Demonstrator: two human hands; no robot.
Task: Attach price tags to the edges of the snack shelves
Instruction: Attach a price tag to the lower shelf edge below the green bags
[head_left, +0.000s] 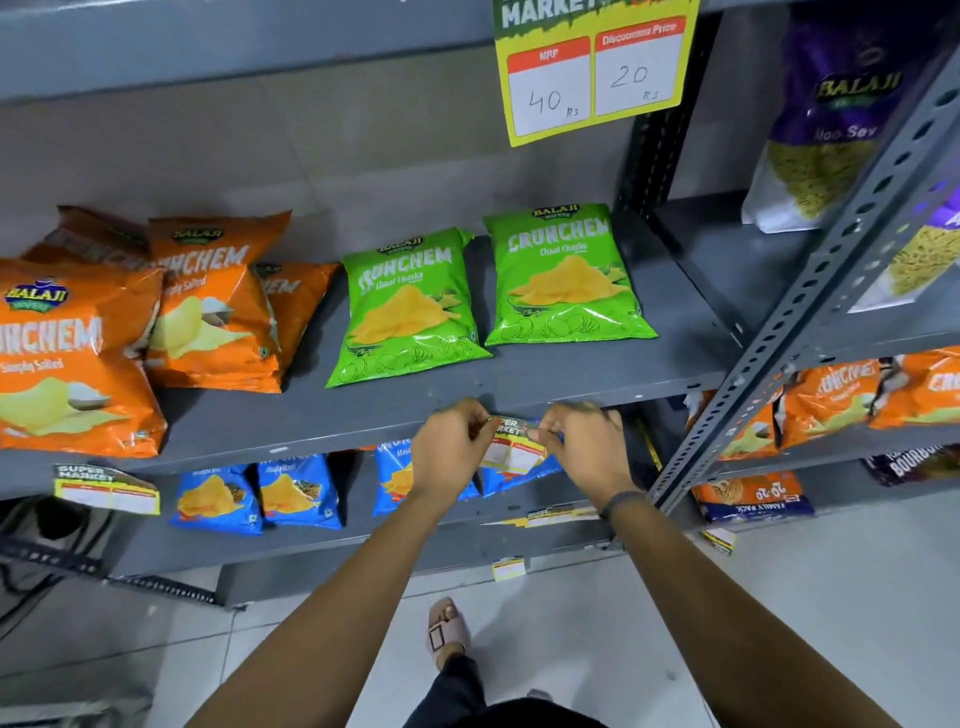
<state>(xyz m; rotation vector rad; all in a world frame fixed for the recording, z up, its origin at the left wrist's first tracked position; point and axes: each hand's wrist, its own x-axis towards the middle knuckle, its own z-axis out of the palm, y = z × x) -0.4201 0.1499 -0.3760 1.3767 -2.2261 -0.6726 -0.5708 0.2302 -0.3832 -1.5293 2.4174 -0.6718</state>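
A yellow and green price tag (513, 444) is pressed against the front edge of the grey middle shelf (311, 441), below the green chip bags (563, 278). My left hand (453, 449) pinches the tag's left side. On the tag's right side my right hand (587, 452) grips it, a dark band on that wrist. Both hands touch the shelf edge. Another tag (106, 488) hangs on the same edge at the left. A large tag (592, 65) marked 40 and 20 hangs from the upper shelf.
Orange chip bags (78, 353) fill the shelf's left part. Blue bags (260, 496) stand on the lower shelf, with small tags (509, 567) on lower edges. A perforated grey upright (810, 291) separates a right rack of orange and purple packs. My sandalled foot (447, 631) is on the tiled floor.
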